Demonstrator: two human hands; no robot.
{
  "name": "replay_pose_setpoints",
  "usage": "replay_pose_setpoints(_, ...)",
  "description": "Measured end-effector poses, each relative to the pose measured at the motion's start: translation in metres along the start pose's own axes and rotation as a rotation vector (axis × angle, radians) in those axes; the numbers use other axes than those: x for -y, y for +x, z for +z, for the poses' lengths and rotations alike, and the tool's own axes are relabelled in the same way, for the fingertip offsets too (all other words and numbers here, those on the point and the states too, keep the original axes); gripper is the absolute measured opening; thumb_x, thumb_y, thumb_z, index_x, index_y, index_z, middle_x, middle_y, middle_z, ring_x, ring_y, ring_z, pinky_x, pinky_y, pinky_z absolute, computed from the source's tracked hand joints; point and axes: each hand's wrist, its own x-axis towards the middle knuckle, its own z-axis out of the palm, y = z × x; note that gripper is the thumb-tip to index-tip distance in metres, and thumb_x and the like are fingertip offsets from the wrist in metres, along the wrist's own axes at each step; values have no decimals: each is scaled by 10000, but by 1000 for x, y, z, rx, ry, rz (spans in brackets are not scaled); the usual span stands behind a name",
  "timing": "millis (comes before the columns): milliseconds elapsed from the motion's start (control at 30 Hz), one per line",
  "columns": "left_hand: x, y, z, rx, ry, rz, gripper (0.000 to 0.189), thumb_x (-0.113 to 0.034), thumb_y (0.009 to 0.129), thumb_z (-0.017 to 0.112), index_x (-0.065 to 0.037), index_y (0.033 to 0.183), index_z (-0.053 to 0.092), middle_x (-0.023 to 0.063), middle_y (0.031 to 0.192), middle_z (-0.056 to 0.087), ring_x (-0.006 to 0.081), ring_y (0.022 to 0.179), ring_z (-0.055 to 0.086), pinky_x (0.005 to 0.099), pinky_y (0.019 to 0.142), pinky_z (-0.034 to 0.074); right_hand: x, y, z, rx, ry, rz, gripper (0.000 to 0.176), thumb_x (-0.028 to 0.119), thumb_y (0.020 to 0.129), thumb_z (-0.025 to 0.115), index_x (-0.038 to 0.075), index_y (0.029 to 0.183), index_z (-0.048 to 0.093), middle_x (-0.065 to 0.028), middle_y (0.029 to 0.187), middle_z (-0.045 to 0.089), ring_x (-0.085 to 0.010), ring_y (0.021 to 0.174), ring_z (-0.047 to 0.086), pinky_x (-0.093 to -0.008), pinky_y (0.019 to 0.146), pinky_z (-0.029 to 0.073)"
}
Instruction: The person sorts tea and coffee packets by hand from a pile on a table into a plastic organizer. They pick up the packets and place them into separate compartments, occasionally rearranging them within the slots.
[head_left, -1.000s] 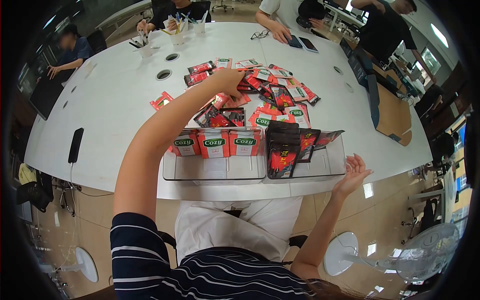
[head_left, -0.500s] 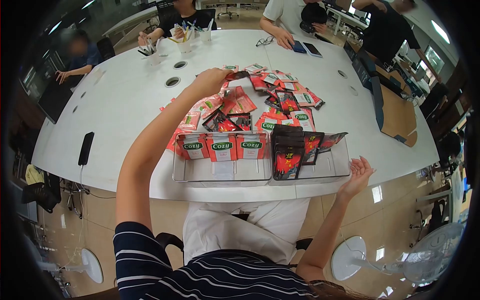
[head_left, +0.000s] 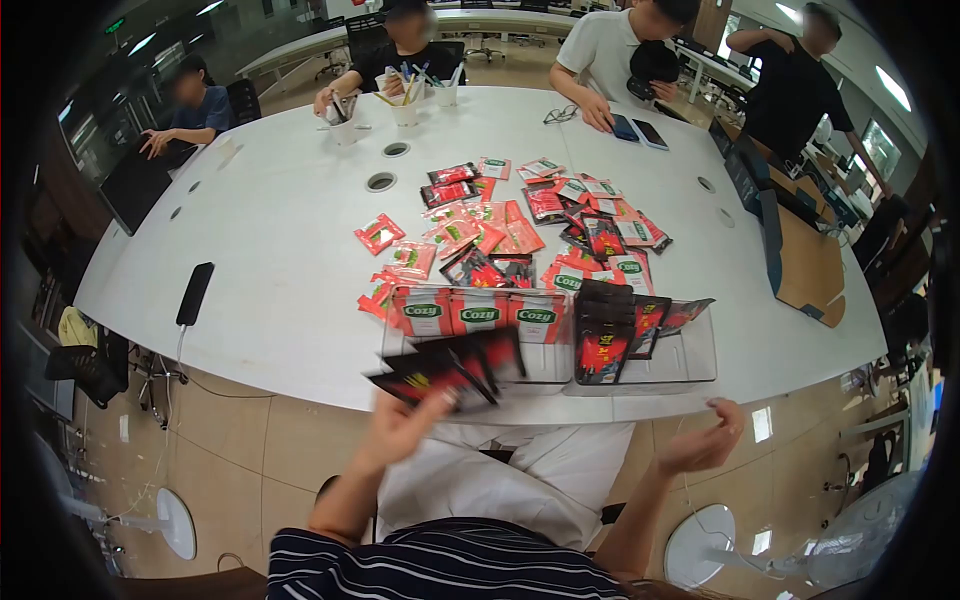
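In the head view, the left hand (head_left: 405, 425) pinches a fan of dark sachets (head_left: 450, 368) on the near side of the clear bin (head_left: 690, 352). The right hand (head_left: 705, 447), loosely curled and empty, hovers to the right. Gripping the fan low should keep sachets from slipping.

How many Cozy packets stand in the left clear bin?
3, in a row: left Cozy packet, middle Cozy packet, right Cozy packet, in the left clear bin; black packets in the left hand may hide more.
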Motion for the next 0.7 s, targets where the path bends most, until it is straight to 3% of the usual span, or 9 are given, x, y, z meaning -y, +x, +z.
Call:
replay_pose_setpoints(67,18,-21,18,68,-105,-101,196,-4,884,588,11,1079,603,21,968,632,82,851,569,231,743,467,47,-9,10,160,160,7,409,323,958,374,-32,948,578,-164,904,594,-257,810,548,-347,734,424)
replay_pose_setpoints(167,40,-29,43,203,-188,-191,155,-10,882,591,17,1032,623,51,998,629,121,884,574,250,781,452,99,-17,30,514,395,157,288,231,912,509,-45,944,587,-149,893,599,-233,790,553,-328,729,434)
replay_pose_setpoints(267,46,-28,52,335,-83,-165,179,0,856,597,34,1032,611,139,1056,615,201,939,589,303,827,450,114,-31,31,700,320,339,137,25,832,595,-52,945,600,-137,904,606,-206,788,565,-295,724,443)
replay_pose_setpoints(367,45,-24,43,322,42,31,202,39,870,575,28,1072,584,77,1035,598,129,908,560,267,799,449,113,-26,30,779,519,552,188,-116,761,599,-54,939,607,-128,898,613,-178,807,581,-257,731,443)
replay_pose_setpoints(433,40,-26,39,273,-40,-43,265,59,882,517,62,1146,539,187,1172,589,205,1055,580,314,910,445,110,-22,34,818,479,417,182,-110,782,590,-62,957,598,-119,880,613,-166,794,582,-242,721,443)
replay_pose_setpoints(500,38,-24,36,166,-2,163,346,96,825,521,24,1161,562,203,1178,596,259,1029,604,327,942,435,110,-18,37,749,462,405,183,-105,802,582,-63,981,586,-106,861,613,-152,783,579,-232,711,444)
replay_pose_setpoints(567,59,-33,27,-38,-44,379,323,8,915,477,71,1231,449,252,1212,544,343,1117,555,433,973,426,112,-12,37,577,470,505,192,-100,822,574,-59,1010,571,-90,842,614,-135,774,574,-228,701,445)
replay_pose_setpoints(633,74,-31,-4,-467,95,421,350,-39,928,478,84,1250,414,257,1212,536,373,1127,539,473,981,422,97,9,31,510,348,386,213,-93,853,554,-44,1061,539,-83,872,602,-113,784,567,-226,696,453)
replay_pose_setpoints(700,63,-9,-8,-848,132,466,368,-94,937,496,91,1245,417,229,1200,542,329,1103,553,448,976,441,88,29,27,375,164,321,218,-81,870,542,-29,1081,525,-83,920,584,-94,800,562,-211,708,451)
